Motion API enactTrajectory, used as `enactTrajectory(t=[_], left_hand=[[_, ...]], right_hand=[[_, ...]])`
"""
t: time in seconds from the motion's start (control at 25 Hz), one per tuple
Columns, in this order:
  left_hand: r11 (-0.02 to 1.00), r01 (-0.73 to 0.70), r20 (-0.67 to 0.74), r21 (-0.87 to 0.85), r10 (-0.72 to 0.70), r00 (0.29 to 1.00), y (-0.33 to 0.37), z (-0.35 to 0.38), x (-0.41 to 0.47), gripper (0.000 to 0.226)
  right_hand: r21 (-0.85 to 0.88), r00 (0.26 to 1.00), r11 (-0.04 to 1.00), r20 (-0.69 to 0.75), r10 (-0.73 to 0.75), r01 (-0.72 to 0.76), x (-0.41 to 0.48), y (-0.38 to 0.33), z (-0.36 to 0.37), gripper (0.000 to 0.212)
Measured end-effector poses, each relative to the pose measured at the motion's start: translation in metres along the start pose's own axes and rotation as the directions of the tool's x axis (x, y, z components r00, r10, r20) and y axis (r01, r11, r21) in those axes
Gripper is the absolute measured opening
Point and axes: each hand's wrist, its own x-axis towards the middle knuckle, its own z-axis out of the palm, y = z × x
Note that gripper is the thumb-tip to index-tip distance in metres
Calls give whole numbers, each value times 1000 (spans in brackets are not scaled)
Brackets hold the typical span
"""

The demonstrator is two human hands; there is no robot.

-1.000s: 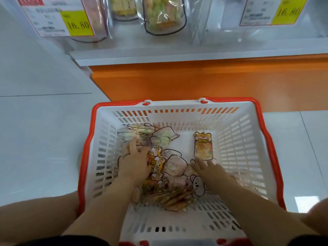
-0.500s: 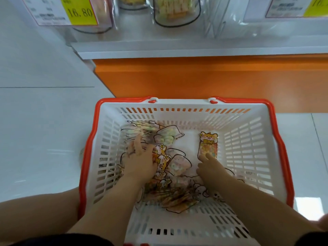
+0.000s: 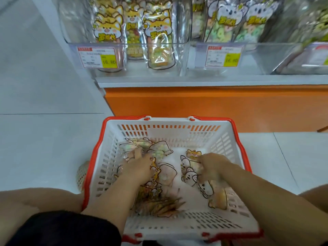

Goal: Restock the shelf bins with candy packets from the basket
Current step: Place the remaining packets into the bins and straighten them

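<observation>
a shop: yellow price labels on clear shelf bins, a red-rimmed shopping basket

In the basket, the left hand rests on candy packets; the right hand grips some.

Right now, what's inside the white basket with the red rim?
Candy packets with cartoon animals lie heaped in the basket. The left hand and right hand reach in, covering some packets, so what's under them is hidden.
</observation>
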Motion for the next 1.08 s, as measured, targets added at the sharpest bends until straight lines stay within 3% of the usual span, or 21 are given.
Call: enactTrajectory(t=[0.16,0.24,0.4,0.52,0.68,0.8,0.88,1.0,1.08], left_hand=[[956,-158,35,-247,172,984,41,-63,-34,24],[894,-191,14,-404,215,976,55,-97,-59,27],[616,-296,-289,-730,113,951,77,-134,-121,57],[461,-526,-527,-714,141,838,89,-137,-156,58],[482,-644,-618,-594,239,749,92,-125,-171,87],[504,-657,-658,-561,210,723,91,-121,-162,78],[479,-648,-668,-592,157,727,87,-125,-156,73],[373,-657,-688,-655,65,723,81,-138,-151,60],[347,-656,-694,-670,19,720,81,-144,-147,58]], right_hand=[[347,947,934,-320,29,88,-52,-5,-66,62],[489,871,851,-485,84,190,-76,-11,-94,59],[645,710,639,-671,212,419,-126,-23,-132,40],[690,660,419,-712,241,591,-155,-33,-144,39],[730,697,169,-683,217,663,-169,-43,-134,48],[748,720,77,-658,220,659,-168,-55,-123,35],[771,751,48,-630,197,635,-163,-60,-123,38],[800,801,-31,-598,37,599,-158,-61,-128,52],[809,808,-25,-588,-38,588,-158,-60,-131,45]])
